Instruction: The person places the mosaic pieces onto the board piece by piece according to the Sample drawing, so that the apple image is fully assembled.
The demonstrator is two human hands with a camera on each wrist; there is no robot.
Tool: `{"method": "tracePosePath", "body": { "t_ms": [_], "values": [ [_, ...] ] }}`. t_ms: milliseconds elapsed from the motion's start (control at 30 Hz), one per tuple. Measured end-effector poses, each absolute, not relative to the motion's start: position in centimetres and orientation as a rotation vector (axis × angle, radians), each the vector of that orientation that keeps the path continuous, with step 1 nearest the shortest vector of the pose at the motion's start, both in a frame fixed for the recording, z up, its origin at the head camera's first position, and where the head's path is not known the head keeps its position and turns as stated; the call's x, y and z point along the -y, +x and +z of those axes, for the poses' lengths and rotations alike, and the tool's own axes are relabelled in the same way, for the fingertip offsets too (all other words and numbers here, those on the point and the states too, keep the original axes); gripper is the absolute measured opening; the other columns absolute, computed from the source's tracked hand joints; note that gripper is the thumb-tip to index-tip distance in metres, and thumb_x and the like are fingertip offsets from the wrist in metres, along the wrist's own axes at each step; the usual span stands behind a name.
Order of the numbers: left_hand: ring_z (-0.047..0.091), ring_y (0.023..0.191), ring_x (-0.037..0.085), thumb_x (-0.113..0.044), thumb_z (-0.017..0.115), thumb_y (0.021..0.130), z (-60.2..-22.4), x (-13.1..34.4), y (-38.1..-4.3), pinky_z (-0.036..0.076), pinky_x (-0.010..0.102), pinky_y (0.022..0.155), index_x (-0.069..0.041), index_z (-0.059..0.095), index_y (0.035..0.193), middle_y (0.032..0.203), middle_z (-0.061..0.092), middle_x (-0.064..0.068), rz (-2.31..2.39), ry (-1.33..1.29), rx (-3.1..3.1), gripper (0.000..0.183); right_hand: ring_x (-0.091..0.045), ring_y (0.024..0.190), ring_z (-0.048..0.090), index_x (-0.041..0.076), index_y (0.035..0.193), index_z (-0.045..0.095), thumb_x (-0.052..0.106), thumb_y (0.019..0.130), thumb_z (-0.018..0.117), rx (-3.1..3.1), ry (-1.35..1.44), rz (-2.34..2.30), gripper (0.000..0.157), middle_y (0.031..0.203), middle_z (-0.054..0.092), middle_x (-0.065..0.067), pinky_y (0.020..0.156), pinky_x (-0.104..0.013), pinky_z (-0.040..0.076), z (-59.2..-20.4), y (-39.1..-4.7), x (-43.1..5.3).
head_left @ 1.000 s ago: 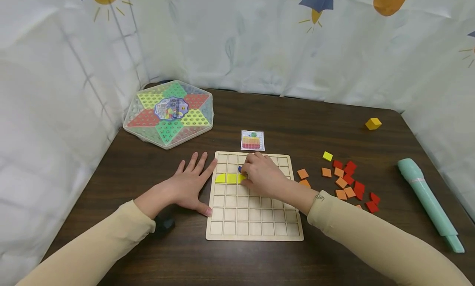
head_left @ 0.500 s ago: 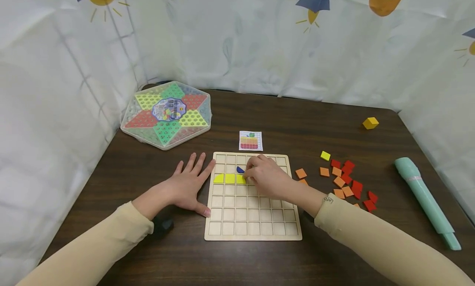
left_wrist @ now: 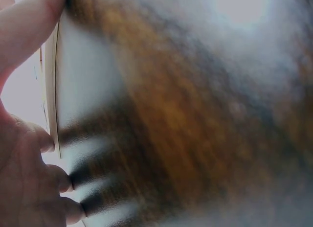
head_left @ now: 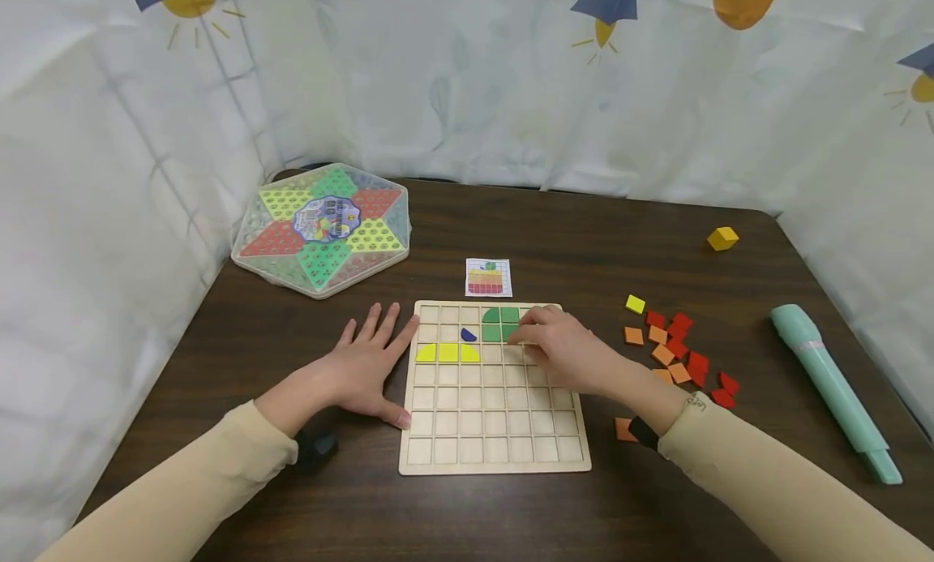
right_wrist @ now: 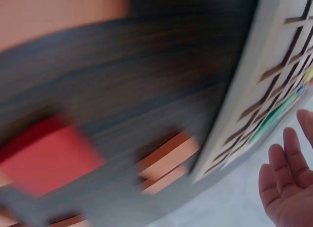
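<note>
Left grip [head_left: 359, 371], fingers spread flat on the tabletop [head_left: 350, 505], has its thumb and forefinger at the left rim of the grid board [head_left: 470, 398], probably steadying it. Right grip [head_left: 567, 349] is loosely bent over the board's far right part, just beside the green tiles [head_left: 491, 333], no tile visible in it. Orange tiles [head_left: 633, 336] and red tiles [head_left: 697, 362] lie to the right, seemingly for easy reach; a picture card [head_left: 488, 278] lies beyond the far rim, likely for viewing.

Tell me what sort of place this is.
Probably a cloth-screened tabletop corner for play or recording, though the wider room is hidden: printed white cloth hangs behind a dark table, which bears a gridded board with coloured tiles and a star-patterned game.
</note>
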State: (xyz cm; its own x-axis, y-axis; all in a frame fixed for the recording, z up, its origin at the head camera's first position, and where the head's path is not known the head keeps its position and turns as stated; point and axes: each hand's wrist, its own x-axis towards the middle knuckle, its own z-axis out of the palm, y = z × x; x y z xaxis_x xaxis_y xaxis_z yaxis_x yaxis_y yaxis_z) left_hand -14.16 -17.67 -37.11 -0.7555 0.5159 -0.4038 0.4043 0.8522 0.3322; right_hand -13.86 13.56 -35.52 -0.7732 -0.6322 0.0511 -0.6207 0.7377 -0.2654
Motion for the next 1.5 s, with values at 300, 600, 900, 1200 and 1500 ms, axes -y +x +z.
{"method": "tracePosePath", "body": {
  "t_ms": [300,600,900,1200,1500],
  "values": [
    [-0.008,0.154,0.056,-0.067,0.083,0.069,-37.0,18.1,-13.9,0.004,0.078,0.116,-0.005,0.006,0.165,0.169,-0.005,0.031,0.315,0.680,-2.560,0.138,-0.027,0.098,0.061,0.006,0.110,0.076,-0.006,0.091,0.070,-2.974,-0.941,-0.492,0.023,0.106,0.067,-0.008,0.081,-0.043,0.055,-35.2,-12.4,-21.5],
    [-0.012,0.154,0.054,-0.066,0.083,0.072,-37.3,19.1,-13.8,0.001,0.078,0.116,-0.006,0.002,0.165,0.169,-0.009,0.030,0.345,0.678,-2.548,0.137,-0.026,0.100,0.058,0.008,0.109,0.077,-0.002,0.088,0.076,-3.022,-0.723,-0.462,0.024,0.110,0.068,-0.008,0.081,-0.040,0.054,-35.5,-9.9,-27.4],
    [-0.008,0.154,0.057,-0.066,0.084,0.070,-37.2,18.9,-13.7,0.003,0.079,0.115,-0.004,0.005,0.165,0.168,-0.006,0.032,0.357,0.672,-2.557,0.137,-0.023,0.096,0.057,0.018,0.096,0.077,0.002,0.074,0.088,-3.113,-0.737,-0.373,0.029,0.101,0.066,0.004,0.081,-0.042,0.051,-37.0,-7.5,-30.6],
    [-0.010,0.154,0.055,-0.066,0.083,0.071,-37.6,18.5,-14.2,0.002,0.079,0.116,-0.006,0.004,0.165,0.169,-0.006,0.031,0.346,0.685,-2.551,0.137,-0.024,0.096,0.057,0.020,0.093,0.077,0.009,0.074,0.090,-3.125,-0.644,-0.367,0.026,0.099,0.065,0.003,0.081,-0.044,0.050,-37.6,-6.9,-31.2],
    [-0.008,0.154,0.057,-0.067,0.083,0.070,-37.5,17.9,-14.2,0.004,0.080,0.115,-0.005,0.005,0.165,0.168,-0.005,0.031,0.344,0.708,-2.553,0.137,-0.026,0.100,0.056,0.021,0.092,0.078,0.013,0.075,0.091,-3.074,-0.559,-0.373,0.023,0.101,0.066,0.002,0.084,-0.047,0.049,-37.5,-6.6,-31.5]
  ]
}}
